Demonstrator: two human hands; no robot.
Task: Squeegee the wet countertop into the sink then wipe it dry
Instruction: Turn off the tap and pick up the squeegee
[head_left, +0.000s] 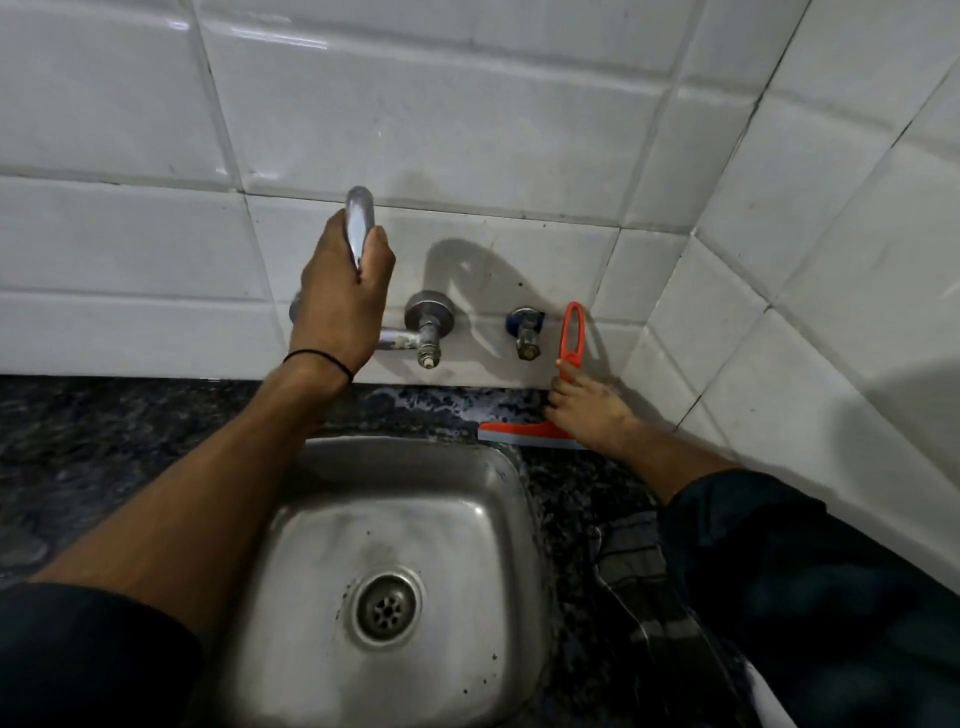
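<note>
Left hand (340, 301) fingers clenched on tap spout (359, 228), right hand (587, 408) fingers grasping red squeegee (550, 415) — a crooked push could send water off the counter (104, 431), not into sink (405, 519).

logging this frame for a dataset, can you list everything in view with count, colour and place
squeegee: 1, orange-red, on the counter behind the sink's right corner, handle up against the wall
sink: 1, steel, centre bottom, set into the counter
drain: 1, steel, in the sink floor
tap spout: 1, chrome, above the sink's left rear, gripped
tap valve: 1, chrome, on the wall behind the sink
second valve: 1, metal with blue, on the wall right of the tap valve
counter: 1, dark speckled stone, around the sink
cloth: 1, dark striped, on the counter right of the sink
wall tiles: many, white, back and right walls
left hand: 1, closed on the tap spout, black band at the wrist
right hand: 1, on the squeegee handle, dark sleeve
</note>
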